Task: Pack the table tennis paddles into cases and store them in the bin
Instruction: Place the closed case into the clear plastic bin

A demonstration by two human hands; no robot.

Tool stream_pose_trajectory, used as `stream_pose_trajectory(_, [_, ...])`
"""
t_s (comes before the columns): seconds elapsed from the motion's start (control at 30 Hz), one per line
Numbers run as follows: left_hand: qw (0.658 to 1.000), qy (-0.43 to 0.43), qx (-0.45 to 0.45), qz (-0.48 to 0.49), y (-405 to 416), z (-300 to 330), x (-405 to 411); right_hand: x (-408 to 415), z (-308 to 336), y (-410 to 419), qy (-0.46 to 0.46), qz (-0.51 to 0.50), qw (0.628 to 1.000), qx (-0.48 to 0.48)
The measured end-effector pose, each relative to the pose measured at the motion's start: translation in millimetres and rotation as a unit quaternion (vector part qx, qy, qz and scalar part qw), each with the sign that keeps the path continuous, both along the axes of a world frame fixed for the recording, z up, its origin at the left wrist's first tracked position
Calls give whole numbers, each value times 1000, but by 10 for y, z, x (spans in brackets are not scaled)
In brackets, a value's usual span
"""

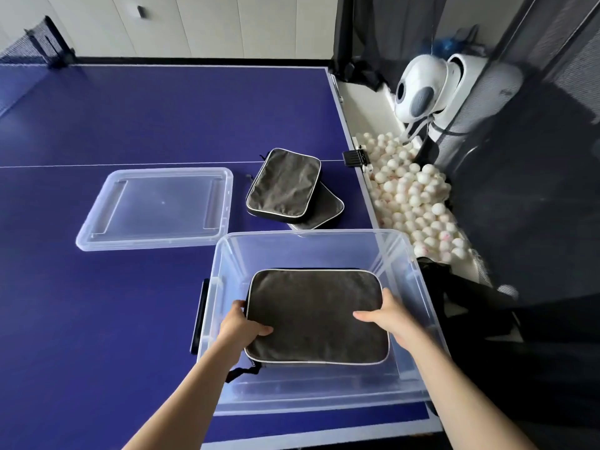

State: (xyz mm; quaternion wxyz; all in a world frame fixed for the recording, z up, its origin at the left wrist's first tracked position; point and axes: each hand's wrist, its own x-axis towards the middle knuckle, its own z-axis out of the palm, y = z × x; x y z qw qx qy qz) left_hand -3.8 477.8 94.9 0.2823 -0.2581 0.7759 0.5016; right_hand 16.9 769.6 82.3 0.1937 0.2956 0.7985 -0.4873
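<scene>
Three cases in total here. One case is inside the clear bin, lying pretty much flat, dark grey with a white piped edge. Can't tell if it's touching the bin floor or just above it. The left hand grips its left edge, thumb on top and fingers curled underneath. The right hand grips the right edge the same way, thumb lying across the top fabric. A black strap hangs off the case's near left corner. The bin also has a black latch on its left side.

The other two cases sit stacked on the table just beyond the bin: the top one tilted a bit, the bottom one poking out from under it toward the right. Both look zipped up, so no paddles visible anywhere.

The bin's lid lies flat on the table to the left of that stack, well apart from the bin itself.

Surface is a blue ping pong table with white lines, and the net shows at the far left corner. Off the right edge there's a tray full of white balls, and behind it a white ball robot surrounded by black catch netting. Pale wall panels at the back.
</scene>
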Motion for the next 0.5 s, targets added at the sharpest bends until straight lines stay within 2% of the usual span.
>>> stream_pose_trajectory(0.23, [997, -38, -63, -31, 60, -281, -4, -61, -209, -68, -57, 16, 997, 58])
stream_pose_trajectory(0.5, [986, -55, -130, -88, 112, -403, 17, -49, -275, -104, -80, 47, 988, 127])
